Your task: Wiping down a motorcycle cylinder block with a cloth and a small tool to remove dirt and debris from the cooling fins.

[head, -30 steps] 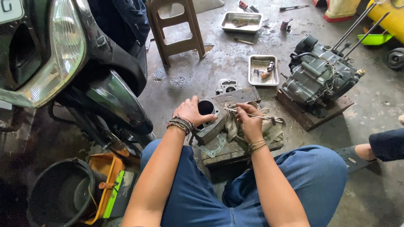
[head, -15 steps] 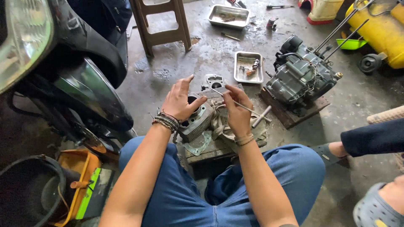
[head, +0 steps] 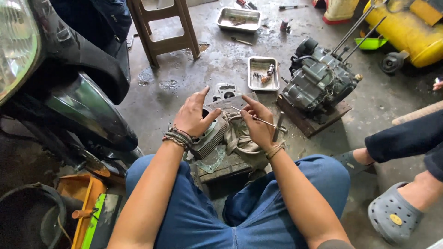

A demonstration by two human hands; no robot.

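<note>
Finned grey engine cylinder (head: 210, 133), round bore facing up, lies tilted on a rag (head: 244, 140) atop a wooden block (head: 226, 170) on the concrete floor (head: 184, 83). Left hand (head: 194, 117) spread, cupping the cylinder. Right hand (head: 258, 122) pinches a thin metal rod (head: 260, 121).

Engine (head: 318, 85) right of tray (head: 263, 74) (floor)

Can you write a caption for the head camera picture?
Left hand steadies a finned engine cylinder while right hand holds a thin metal rod.
</note>
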